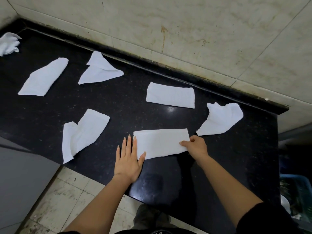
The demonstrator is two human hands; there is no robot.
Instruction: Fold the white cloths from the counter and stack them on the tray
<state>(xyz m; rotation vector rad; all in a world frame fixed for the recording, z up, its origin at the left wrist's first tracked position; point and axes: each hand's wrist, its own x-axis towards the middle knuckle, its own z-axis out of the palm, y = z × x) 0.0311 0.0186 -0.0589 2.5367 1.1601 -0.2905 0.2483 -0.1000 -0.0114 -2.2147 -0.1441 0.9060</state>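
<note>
A white cloth (161, 142), folded into a long rectangle, lies near the front edge of the black counter (118, 105). My left hand (128, 157) lies flat with straight fingers beside the cloth's left end, thumb on the cloth. My right hand (195, 146) pinches the cloth's right end. Several other white cloths lie scattered: a folded one (170, 95) behind, crumpled ones at the right (221, 119), the left front (82, 134), the middle back (99, 70), the far left (43, 77) and the back corner (9, 43). No tray is in view.
A tiled wall (202, 31) runs behind the counter. The counter's right end drops off near a blue-green basket (297, 188). Tiled floor (67, 200) and my shoe (148, 217) show below the front edge. A grey surface (20, 179) is at the left.
</note>
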